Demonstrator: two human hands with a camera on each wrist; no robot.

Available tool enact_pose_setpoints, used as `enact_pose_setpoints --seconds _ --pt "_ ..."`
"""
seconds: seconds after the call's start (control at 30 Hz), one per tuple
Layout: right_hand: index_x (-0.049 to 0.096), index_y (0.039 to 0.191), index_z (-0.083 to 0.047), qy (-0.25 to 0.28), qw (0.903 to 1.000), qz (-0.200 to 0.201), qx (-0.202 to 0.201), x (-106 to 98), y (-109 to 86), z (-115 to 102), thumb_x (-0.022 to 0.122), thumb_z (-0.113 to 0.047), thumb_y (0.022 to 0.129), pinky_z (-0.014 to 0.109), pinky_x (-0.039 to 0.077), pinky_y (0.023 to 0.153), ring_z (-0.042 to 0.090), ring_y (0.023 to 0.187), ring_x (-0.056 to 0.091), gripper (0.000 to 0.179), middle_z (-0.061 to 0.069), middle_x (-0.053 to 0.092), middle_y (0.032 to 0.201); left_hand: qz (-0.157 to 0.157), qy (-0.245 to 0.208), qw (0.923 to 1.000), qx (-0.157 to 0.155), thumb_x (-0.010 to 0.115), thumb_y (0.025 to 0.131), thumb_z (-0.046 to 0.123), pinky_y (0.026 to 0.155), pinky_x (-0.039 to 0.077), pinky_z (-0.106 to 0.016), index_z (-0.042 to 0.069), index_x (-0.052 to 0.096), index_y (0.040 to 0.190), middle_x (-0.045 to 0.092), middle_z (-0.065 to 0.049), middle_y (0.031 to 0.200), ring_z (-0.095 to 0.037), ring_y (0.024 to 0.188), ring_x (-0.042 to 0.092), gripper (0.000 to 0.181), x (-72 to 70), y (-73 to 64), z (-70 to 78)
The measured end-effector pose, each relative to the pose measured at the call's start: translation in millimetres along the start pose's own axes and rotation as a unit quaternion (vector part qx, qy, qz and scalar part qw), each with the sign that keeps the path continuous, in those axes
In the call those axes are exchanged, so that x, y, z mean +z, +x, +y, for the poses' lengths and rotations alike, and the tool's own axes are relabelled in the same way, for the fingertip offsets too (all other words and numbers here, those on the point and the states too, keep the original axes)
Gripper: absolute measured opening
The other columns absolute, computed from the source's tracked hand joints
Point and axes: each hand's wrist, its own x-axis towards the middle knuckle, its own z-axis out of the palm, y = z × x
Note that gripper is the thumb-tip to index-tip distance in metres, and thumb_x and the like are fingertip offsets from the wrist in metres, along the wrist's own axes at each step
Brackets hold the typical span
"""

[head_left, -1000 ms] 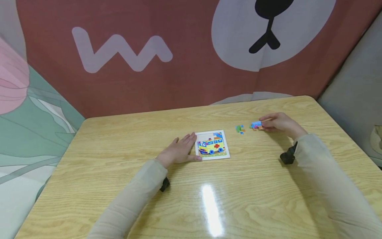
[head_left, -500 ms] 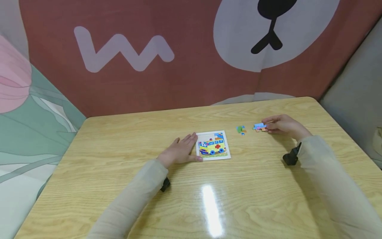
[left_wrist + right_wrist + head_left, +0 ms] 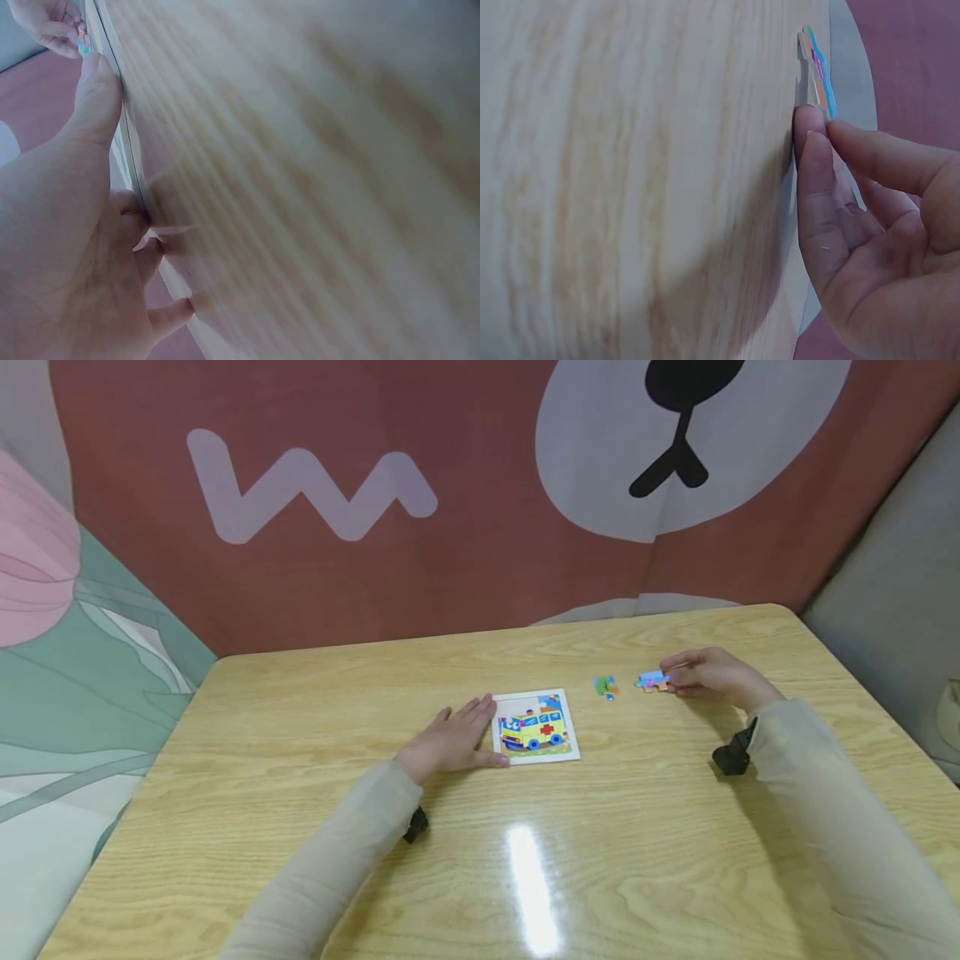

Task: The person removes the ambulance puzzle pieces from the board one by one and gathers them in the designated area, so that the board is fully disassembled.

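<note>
A small white-framed jigsaw puzzle [image 3: 536,757] with a yellow ambulance picture lies on the table; part of its upper left is bare white. My left hand [image 3: 450,739] rests at the puzzle's left side, fingers straight at the far corner and thumb at the near corner. Farther right, my right hand [image 3: 708,675] pinches the end of some joined blue, pink and orange puzzle pieces [image 3: 652,681] with its thumb and fingers. Seen edge-on in the right wrist view, those joined pieces [image 3: 821,71] stay low over the tabletop. The fingers cover their right end.
Between the puzzle and my right hand lie loose green, blue and orange pieces [image 3: 604,687]. The wooden table [image 3: 300,710] ends at the back against a reddish-brown printed cloth [image 3: 337,585]. Glare [image 3: 532,889] shows on the near tabletop.
My right hand and the joined pieces it pinches have shifted slightly right and nearer. The left hand stays at the puzzle frame.
</note>
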Motion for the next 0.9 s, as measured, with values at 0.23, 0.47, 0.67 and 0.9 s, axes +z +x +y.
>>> enact_pose_setpoints --seconds 0.23,0.47,0.67,0.9 --pt "0.031 0.14 0.014 -0.011 0.9999 0.006 -0.009 -0.1 0.7 1.4 0.055 -0.007 0.096 0.014 0.054 0.078 -0.011 0.082 0.059 0.055 -0.02 0.058 0.093 0.0 0.0 1.0 -0.001 0.045 0.089 0.066 0.122 0.007 -0.051 0.013 0.0 0.155 -0.005 -0.001 0.163 -0.02 0.151 0.001 0.096 1.5 0.6 -0.5" --pt "0.039 0.138 0.011 -0.076 0.9961 0.044 -0.015 -1.3 -1.2 -2.4 0.055 -0.008 0.094 0.013 0.051 0.076 -0.018 0.08 0.052 0.051 0.001 0.066 0.114 -0.004 0.002 1.0 -0.006 0.045 0.089 0.067 0.122 0.007 -0.051 0.014 0.0 0.155 -0.005 0.0 0.163 -0.02 0.151 0.001 0.096 1.8 0.7 -0.5" --pt "0.039 0.141 0.006 -0.125 0.9892 0.068 -0.033 7.9 -3.3 -20.9 0.049 -0.014 0.098 0.031 0.049 0.092 0.002 0.098 0.056 0.048 0.03 0.043 0.141 0.0 0.003 1.0 -0.004 0.046 0.089 0.065 0.122 0.008 -0.052 0.013 0.001 0.155 -0.004 -0.001 0.163 -0.02 0.151 0.002 0.095 1.6 -0.8 0.8" --pt "0.041 0.14 0.005 -0.117 0.9897 0.052 -0.063 36.8 1.2 -46.6 0.051 -0.01 0.097 0.047 0.044 0.101 0.041 0.127 0.045 0.047 0.03 0.044 0.141 0.003 0.004 1.0 -0.004 0.046 0.089 0.065 0.122 0.008 -0.052 0.013 0.002 0.155 -0.003 -0.001 0.163 -0.02 0.151 0.003 0.095 1.4 0.3 0.9"
